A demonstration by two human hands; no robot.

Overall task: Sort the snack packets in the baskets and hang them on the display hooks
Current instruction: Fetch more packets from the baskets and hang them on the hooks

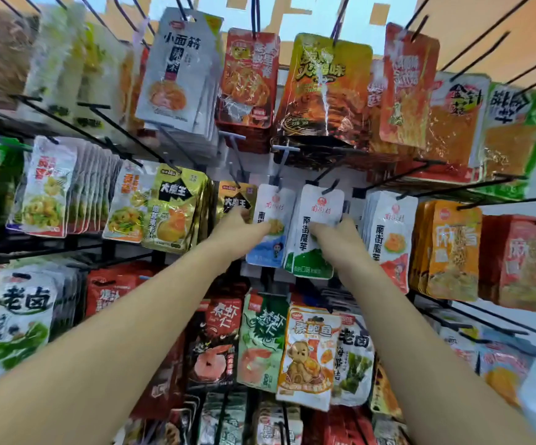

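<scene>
Packets (319, 203) (edges overlapping) held by left hand (239, 231), right hand (340, 236).

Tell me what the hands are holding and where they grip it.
The left hand grips the blue-bottomed white packet by its left edge; the right hand grips the green-bottomed white packet by its right edge.

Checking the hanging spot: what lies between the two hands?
In the head view, two white packets sit side by side between them: the blue-bottomed white packet at the left hand, the green-bottomed white packet at the right hand.
</scene>
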